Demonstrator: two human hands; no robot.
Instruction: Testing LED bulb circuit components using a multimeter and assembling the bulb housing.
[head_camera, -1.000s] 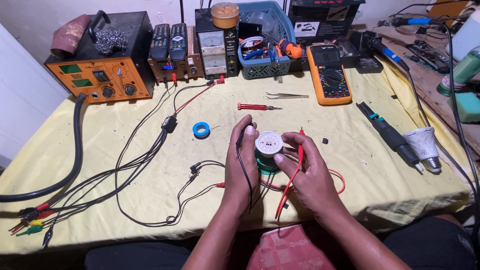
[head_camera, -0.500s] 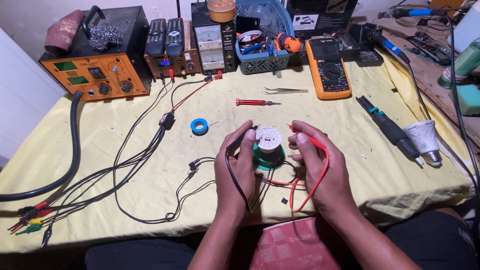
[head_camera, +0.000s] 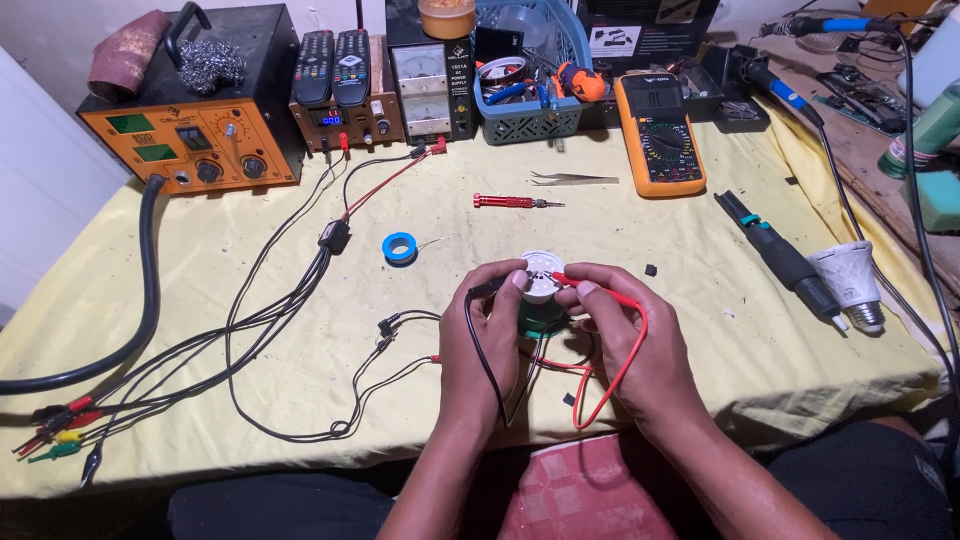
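A small round white disc (head_camera: 541, 277) rests on a green base (head_camera: 545, 320) at the table's near middle. My left hand (head_camera: 487, 340) pinches a black test probe (head_camera: 484, 290) whose tip touches the disc's left side. My right hand (head_camera: 628, 335) pinches a red test probe (head_camera: 590, 288) against the disc's right side. The black lead (head_camera: 484, 370) runs down over my left wrist. The red lead (head_camera: 620, 370) loops beside my right hand. Both hands close in around the disc.
An orange multimeter (head_camera: 659, 135), tweezers (head_camera: 570, 180), a red screwdriver (head_camera: 510, 201) and a blue solder spool (head_camera: 400, 247) lie behind the hands. At the right lie a soldering iron (head_camera: 780, 255) and a bulb housing (head_camera: 850, 285). Bench supplies (head_camera: 200, 130) and tangled cables (head_camera: 260, 330) fill the left.
Both hands shifted slightly and settled the probes on the disc. The red probe now lies flatter across the disc's right side.
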